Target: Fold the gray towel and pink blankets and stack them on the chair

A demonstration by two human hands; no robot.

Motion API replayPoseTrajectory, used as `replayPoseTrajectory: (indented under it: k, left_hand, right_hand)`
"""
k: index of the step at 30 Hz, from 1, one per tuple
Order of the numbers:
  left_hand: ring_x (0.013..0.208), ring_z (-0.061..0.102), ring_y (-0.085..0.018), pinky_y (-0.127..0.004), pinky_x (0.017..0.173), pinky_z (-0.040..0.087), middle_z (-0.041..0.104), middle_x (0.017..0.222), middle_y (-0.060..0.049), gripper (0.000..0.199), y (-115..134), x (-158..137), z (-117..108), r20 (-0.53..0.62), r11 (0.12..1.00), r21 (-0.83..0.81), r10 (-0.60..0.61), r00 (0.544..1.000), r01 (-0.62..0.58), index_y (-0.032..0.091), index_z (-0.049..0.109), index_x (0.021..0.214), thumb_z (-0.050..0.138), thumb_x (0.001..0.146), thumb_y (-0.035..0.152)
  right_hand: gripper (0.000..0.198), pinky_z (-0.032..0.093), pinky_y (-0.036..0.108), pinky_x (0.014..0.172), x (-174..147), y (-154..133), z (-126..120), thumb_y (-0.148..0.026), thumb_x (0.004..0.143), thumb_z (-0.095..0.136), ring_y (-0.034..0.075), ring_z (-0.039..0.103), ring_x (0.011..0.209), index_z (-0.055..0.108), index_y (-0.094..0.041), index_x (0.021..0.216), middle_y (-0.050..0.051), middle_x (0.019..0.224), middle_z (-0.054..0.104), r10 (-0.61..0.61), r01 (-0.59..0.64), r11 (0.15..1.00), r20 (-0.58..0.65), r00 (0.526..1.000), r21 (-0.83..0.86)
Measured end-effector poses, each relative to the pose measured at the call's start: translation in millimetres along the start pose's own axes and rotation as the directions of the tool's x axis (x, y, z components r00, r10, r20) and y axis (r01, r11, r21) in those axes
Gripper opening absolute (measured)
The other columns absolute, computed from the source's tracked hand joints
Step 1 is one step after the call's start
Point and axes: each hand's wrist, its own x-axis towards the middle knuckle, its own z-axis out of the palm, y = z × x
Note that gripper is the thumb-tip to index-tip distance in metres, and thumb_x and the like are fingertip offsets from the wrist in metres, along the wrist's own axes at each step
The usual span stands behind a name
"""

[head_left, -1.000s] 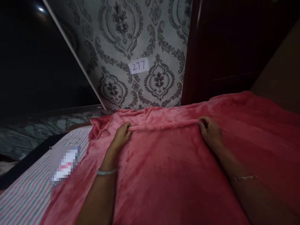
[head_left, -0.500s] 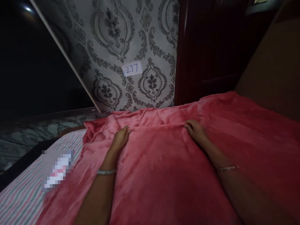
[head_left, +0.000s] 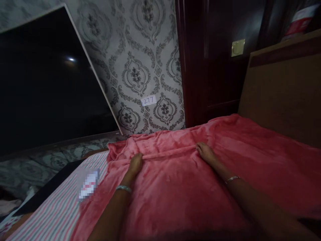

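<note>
One soft, probably light blanket [head_left: 173, 194]: left hand [head_left: 136, 163] and right hand [head_left: 206, 153] grip its fold [head_left: 168, 154], best held wide apart.

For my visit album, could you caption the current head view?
A left-hand grip and a right-hand grip hold a ridge of pink blanket before patterned wallpaper.
</note>
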Motion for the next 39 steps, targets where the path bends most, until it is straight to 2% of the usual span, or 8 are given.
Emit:
replayPoseTrajectory:
  k: [8, 12, 17, 22, 26, 32, 35, 39]
  left_hand:
    - [0.098, 0.06, -0.025, -0.039, 0.09, 0.048, 0.067, 0.102, -0.011, 0.032, 1.7, -57.5, -44.4, -0.195, 0.983, -0.011, 0.177, 0.965, -0.183, 0.017, 0.063, 0.101, 0.037, 0.085, 0.007]
    - [0.093, 0.058, -0.022, -0.036, 0.086, 0.049, 0.065, 0.097, -0.007, 0.027, 19.8, -115.1, -25.7, -0.134, 0.944, 0.002, 0.328, 0.935, -0.331, 0.02, 0.064, 0.1, 0.042, 0.087, 0.01]
    - [0.1, 0.058, -0.022, -0.039, 0.093, 0.047, 0.065, 0.103, -0.009, 0.025, 57.4, -174.5, 2.7, 0.021, 0.907, 0.032, 0.42, 0.907, -0.42, 0.021, 0.062, 0.105, 0.043, 0.093, 0.01]
    - [0.104, 0.06, -0.026, -0.042, 0.095, 0.048, 0.067, 0.107, -0.01, 0.018, 72.3, -188.0, -24.3, 0.021, 0.941, -0.135, 0.315, 0.949, -0.309, 0.025, 0.064, 0.105, 0.053, 0.093, 0.03]
    - [0.114, 0.058, -0.027, -0.042, 0.104, 0.045, 0.067, 0.117, -0.013, 0.028, 41.7, -176.0, -57.5, -0.092, 0.98, -0.192, 0.041, 0.995, -0.058, 0.023, 0.065, 0.111, 0.043, 0.096, 0.033]
    - [0.108, 0.064, -0.035, -0.047, 0.093, 0.05, 0.071, 0.109, -0.022, 0.034, -23.3, -143.7, -67.4, -0.086, 0.9, -0.217, -0.402, 0.912, 0.377, 0.007, 0.064, 0.115, 0.051, 0.087, 0.023]
    - [0.105, 0.068, -0.024, -0.034, 0.09, 0.052, 0.074, 0.112, -0.012, 0.036, -32.7, -144.9, -67.5, -0.072, 0.88, -0.276, -0.42, 0.905, 0.387, 0.015, 0.066, 0.114, 0.047, 0.084, 0.012]
    - [0.11, 0.066, -0.019, -0.032, 0.097, 0.05, 0.072, 0.119, -0.007, 0.038, -44.5, -175.6, -73.1, -0.253, 0.833, -0.431, -0.482, 0.839, 0.348, 0.018, 0.063, 0.116, 0.038, 0.088, 0.016]
  right_hand:
    - [0.021, 0.053, 0.04, 0.078, -48.2, -11.5, -91.6, -0.037, 0.091, 0.043, 0.027, 0.065, 0.082, 0.059, -0.025, 0.084, 0.011, 0.085, 0.068, -0.139, 0.172, 0.98, -0.266, 0.954, 0.102]
    - [0.025, 0.055, 0.043, 0.078, -102.0, 6.4, -111.2, -0.044, 0.088, 0.045, 0.029, 0.067, 0.081, 0.059, -0.024, 0.085, 0.011, 0.084, 0.069, -0.074, 0.11, 0.988, -0.294, 0.953, 0.111]
    - [0.022, 0.056, 0.051, 0.084, -152.8, 29.2, -100.4, -0.047, 0.081, 0.046, 0.035, 0.071, 0.087, 0.058, -0.029, 0.085, 0.012, 0.089, 0.072, 0.136, -0.122, 0.986, -0.13, 0.982, 0.111]
    - [0.019, 0.054, 0.053, 0.088, -159.5, 35.8, -88.6, -0.049, 0.079, 0.044, 0.038, 0.07, 0.092, 0.054, -0.032, 0.081, 0.012, 0.091, 0.071, 0.204, -0.2, 0.978, -0.067, 0.977, 0.058]
    - [0.021, 0.054, 0.053, 0.087, -159.3, 37.3, -87.5, -0.051, 0.08, 0.043, 0.038, 0.069, 0.091, 0.053, -0.033, 0.083, 0.014, 0.093, 0.07, 0.218, -0.216, 0.976, -0.052, 0.975, 0.041]
    - [0.022, 0.053, 0.053, 0.089, -161.7, 29.4, -92.3, -0.049, 0.081, 0.041, 0.039, 0.068, 0.095, 0.052, -0.031, 0.085, 0.015, 0.096, 0.07, 0.219, -0.218, 0.976, -0.049, 0.975, 0.015]
    - [0.02, 0.053, 0.052, 0.089, -160.3, 25.7, -93.1, -0.048, 0.08, 0.042, 0.038, 0.068, 0.094, 0.051, -0.03, 0.084, 0.015, 0.094, 0.07, 0.232, -0.231, 0.973, -0.072, 0.97, 0.03]
    - [0.022, 0.054, 0.052, 0.088, -160.4, 27.5, -92.5, -0.049, 0.08, 0.042, 0.038, 0.068, 0.094, 0.052, -0.03, 0.084, 0.016, 0.095, 0.07, 0.216, -0.215, 0.976, -0.07, 0.974, 0.019]
